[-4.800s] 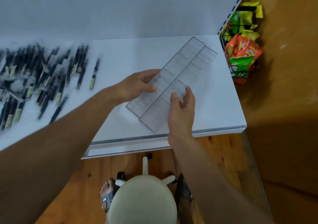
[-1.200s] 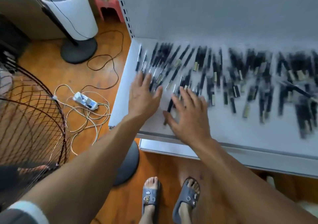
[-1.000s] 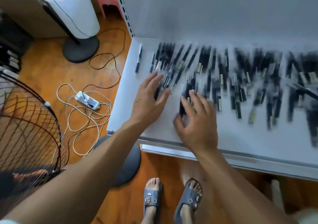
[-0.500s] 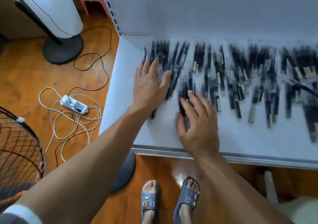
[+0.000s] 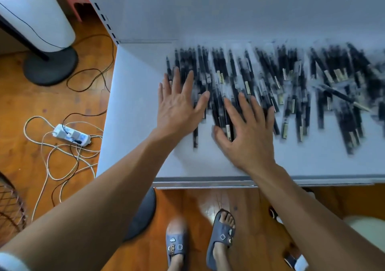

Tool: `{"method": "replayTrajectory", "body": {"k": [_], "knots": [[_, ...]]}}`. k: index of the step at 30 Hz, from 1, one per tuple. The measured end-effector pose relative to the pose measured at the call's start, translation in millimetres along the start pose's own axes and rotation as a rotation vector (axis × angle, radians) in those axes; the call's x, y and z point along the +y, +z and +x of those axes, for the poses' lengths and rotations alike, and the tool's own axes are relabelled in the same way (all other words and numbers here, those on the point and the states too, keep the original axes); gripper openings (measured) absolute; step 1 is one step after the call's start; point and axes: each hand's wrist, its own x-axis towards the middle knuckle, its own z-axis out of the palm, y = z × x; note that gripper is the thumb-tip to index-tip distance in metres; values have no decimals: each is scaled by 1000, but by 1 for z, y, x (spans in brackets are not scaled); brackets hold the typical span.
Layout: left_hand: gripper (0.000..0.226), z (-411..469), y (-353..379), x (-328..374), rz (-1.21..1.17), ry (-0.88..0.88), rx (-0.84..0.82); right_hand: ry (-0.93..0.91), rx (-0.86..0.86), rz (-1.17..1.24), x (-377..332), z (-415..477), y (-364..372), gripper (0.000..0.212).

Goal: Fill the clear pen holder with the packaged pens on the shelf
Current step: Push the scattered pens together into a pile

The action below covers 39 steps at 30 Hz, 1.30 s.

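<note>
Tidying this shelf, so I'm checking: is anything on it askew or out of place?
One pen on the right lies crosswise over the packaged pens, which mostly point toward the back. Nothing else stands out.

packaged pens [image 5: 291,87] crowd the shelf [image 5: 133,108]; its left strip lies bare.

The flat white shelf [image 5: 129,108] carried a wide, blurred scatter of black packaged pens [image 5: 291,87] with pale labels, most lying front to back. The left hand [image 5: 177,108] and right hand [image 5: 248,133] lay flat, fingers spread, side by side on the scatter's left end.
</note>
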Motion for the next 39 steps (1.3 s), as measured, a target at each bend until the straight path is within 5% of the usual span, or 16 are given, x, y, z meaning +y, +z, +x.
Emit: {"method": "replayTrajectory", "body": {"k": [19, 27, 31, 39], "knots": [[78, 5, 41, 82, -110, 12, 91, -90, 154, 244, 80, 0, -26, 58], [74, 4, 42, 102, -139, 26, 60, 197, 362, 100, 184, 4, -60, 59], [63, 9, 51, 118, 37, 132, 88, 514, 174, -42, 229, -3, -66, 78], [59, 20, 61, 154, 112, 209, 48, 550, 120, 152, 215, 3, -52, 75]]}}
